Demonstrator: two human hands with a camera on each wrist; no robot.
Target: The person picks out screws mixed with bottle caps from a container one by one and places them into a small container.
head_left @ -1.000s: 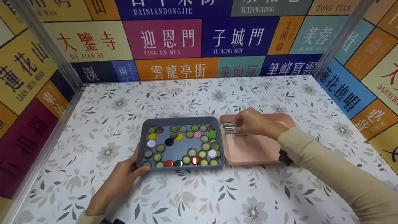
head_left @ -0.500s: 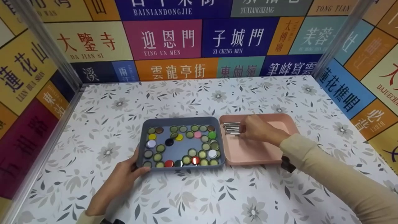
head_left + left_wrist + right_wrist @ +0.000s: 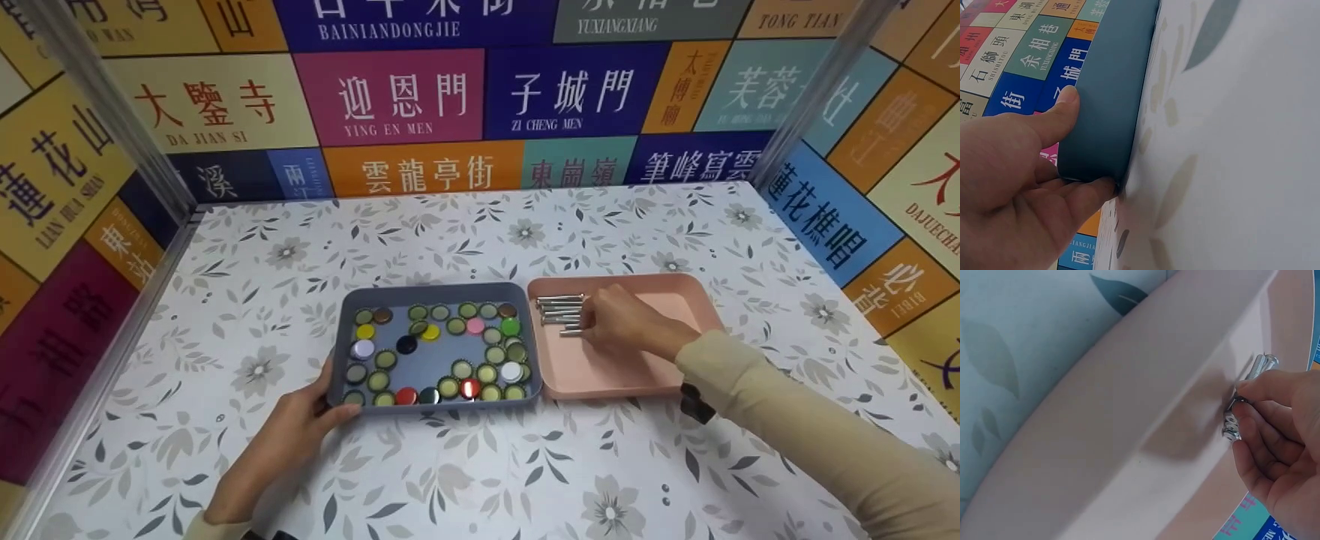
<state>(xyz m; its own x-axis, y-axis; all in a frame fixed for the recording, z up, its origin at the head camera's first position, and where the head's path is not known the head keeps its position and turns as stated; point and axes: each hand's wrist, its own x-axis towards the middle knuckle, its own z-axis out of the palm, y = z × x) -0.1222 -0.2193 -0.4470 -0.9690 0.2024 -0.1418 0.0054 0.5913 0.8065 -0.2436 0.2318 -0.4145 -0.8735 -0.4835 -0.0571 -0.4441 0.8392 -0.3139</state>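
My left hand (image 3: 296,420) grips the near left corner of a blue-grey tray (image 3: 416,365); in the left wrist view the thumb lies by the rim and the fingers tuck under the tray wall (image 3: 1109,95). Bottle caps (image 3: 487,373), many showing their pale insides, are spread over this tray. Inside the pink tray (image 3: 592,367) beside it, my right hand (image 3: 622,319) pinches a silver bolt (image 3: 570,332) between thumb and fingertips. Several more bolts (image 3: 556,306) lie side by side at that tray's left end. Threads show on a bolt (image 3: 1256,370) in the right wrist view.
The two trays stand side by side on a table (image 3: 420,240) covered in a white flower-and-leaf print. Behind and at both sides rise panels (image 3: 390,94) of coloured place-name signs, with clear corner strips (image 3: 142,127).
My right hand has shifted slightly right and toward me in the pink tray, showing more of the row of bolts and the one it pinches. The left hand stays at its corner.
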